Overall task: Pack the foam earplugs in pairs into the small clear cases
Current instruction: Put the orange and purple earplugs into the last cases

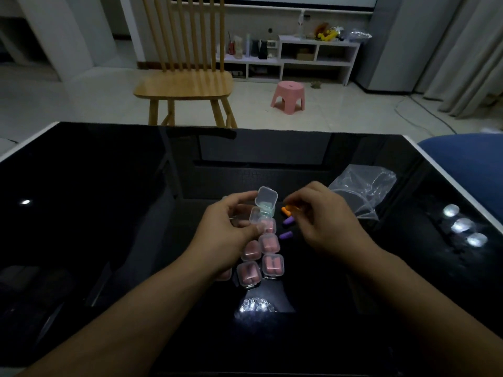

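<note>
Home living room: chair (pixel 185 85), shelving (pixel 318 54).

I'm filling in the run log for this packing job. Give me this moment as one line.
left hand: holds open clear case | right hand: pinches orange earplug | purple earplugs: loose | pink-filled cases: shut

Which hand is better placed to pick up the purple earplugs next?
Probably the right hand: it is beside the purple earplugs, holding only an orange earplug. The left hand holds the open case.

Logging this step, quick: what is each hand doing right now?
Left hand: closed, its grip on a small open clear plastic case.
Right hand: closed, fingertips pinching an orange foam earplug.
</note>
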